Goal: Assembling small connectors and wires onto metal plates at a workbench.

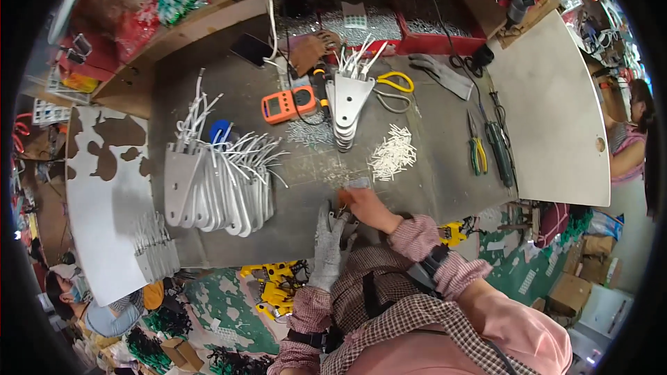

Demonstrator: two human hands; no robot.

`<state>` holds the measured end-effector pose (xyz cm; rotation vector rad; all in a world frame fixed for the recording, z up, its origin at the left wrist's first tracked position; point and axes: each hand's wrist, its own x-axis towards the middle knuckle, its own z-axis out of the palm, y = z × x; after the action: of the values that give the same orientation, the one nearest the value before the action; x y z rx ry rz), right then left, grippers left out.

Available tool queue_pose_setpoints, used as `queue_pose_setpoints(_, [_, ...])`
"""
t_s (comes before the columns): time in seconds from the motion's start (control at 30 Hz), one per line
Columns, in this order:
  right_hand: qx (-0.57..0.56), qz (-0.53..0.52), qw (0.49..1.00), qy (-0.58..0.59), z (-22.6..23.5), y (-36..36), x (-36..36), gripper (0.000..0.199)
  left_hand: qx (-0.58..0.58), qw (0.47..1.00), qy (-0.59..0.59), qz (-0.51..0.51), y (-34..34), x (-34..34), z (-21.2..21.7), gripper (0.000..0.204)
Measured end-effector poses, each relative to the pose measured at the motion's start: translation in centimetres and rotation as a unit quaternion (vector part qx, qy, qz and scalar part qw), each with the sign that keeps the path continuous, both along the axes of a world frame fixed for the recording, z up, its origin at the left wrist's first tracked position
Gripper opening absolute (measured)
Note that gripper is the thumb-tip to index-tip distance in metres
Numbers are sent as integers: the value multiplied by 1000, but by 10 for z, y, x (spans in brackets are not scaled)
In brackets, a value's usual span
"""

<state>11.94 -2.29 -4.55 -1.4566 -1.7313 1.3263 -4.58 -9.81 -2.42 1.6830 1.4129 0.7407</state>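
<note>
My left hand [328, 242], in a grey knitted glove, is at the table's near edge, its fingers closed around something too small and hidden to name. Just beside it, my bare right hand [369, 207] reaches in with fingers pinched together; what they hold cannot be made out. Beyond the hands lies a heap of short white tubes [393, 153]. A pile of small silvery pieces [310, 132] is spread farther left. White metal brackets with wires [349, 101] form a stack at the back, and a larger row of similar brackets [219, 191] stands on the left.
An orange multimeter [287, 104], yellow-handled scissors [396, 82], a grey glove [442, 75] and a phone [251, 50] lie toward the back. Pliers [478, 155] and a soldering iron [498, 153] are at the right. Red bins [445, 42] hold small metal parts. Other people sit at both sides.
</note>
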Motion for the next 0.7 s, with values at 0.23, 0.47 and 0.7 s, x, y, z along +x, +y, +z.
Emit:
queue_pose_setpoints(0.23, [91,-151,983,-59,-5,43,26,22,12,973,217,-84,4,0,-21,50])
queue_pose_setpoints(0.47, [-78,-378,865,320,59,101,28,59,-176,918,-329,136,150,25,51,70])
queue_pose_setpoints(0.7, [11,-302,921,245,80,157,26,66,-67,965,-190,166,220,57,75,44])
